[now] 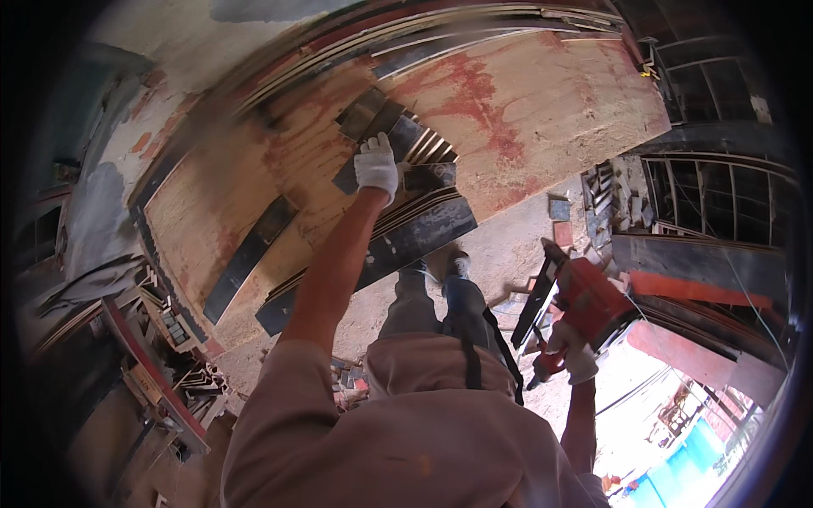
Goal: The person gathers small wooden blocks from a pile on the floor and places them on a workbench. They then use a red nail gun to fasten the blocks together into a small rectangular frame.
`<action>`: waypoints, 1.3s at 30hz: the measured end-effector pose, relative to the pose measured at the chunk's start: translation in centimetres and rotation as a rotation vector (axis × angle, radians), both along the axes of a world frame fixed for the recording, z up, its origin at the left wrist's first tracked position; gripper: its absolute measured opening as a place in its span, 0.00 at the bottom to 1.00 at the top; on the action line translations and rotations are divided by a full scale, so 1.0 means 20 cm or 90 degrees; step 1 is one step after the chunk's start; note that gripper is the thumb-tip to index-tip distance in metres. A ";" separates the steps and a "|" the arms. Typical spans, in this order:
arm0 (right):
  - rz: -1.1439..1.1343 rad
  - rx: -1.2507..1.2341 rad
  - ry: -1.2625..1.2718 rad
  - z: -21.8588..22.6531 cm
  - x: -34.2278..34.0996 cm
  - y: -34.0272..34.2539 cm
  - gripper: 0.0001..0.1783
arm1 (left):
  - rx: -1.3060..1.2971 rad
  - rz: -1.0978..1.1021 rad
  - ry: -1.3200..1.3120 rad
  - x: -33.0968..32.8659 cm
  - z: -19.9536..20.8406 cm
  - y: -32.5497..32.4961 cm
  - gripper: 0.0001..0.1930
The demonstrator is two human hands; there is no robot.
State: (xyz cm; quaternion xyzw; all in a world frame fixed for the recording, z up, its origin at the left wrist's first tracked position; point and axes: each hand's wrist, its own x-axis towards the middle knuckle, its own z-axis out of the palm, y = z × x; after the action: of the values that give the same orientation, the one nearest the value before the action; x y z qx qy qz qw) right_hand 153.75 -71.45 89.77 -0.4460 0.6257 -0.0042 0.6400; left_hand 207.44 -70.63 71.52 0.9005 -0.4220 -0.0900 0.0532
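Observation:
My left hand (376,170), in a white glove, reaches out over the worktable with its fingers bent onto a small dark board piece (401,135). This piece lies among several others like it, in a pile with pale cut edges. Down at my right side, my right hand (575,350), gloved too, is closed round the handle of a red nail gun (588,296) with a long black magazine. The nail gun is held off the table, clear of the boards. Long dark boards (415,243) are stacked along the table's near edge, just in front of my legs.
The wooden worktable (542,110) has red stains. Long strips (423,30) line its far side, and a dark board (246,258) lies on its left. Stacked panels (694,267) stand at right. Scrap wood (182,339) is heaped at left, and small offcuts (561,233) lie on the floor.

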 end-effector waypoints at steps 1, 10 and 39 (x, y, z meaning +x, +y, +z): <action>-0.009 0.015 0.012 -0.01 -0.05 0.04 0.17 | 0.010 0.034 0.010 0.01 0.00 -0.05 0.29; 0.037 0.092 0.056 -0.17 -0.27 0.24 0.19 | -0.386 -0.060 0.127 0.01 0.17 0.11 0.12; 0.435 -0.423 0.053 -0.91 -0.67 0.38 0.20 | -0.362 -0.179 0.094 -0.80 0.29 0.40 0.43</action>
State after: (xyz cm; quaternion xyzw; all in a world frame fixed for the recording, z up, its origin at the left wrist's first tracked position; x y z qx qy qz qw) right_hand 140.34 -63.88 71.57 -0.8062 0.4334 0.0244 0.4020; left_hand 191.50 -62.70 77.37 0.7735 -0.5458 -0.0402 0.3198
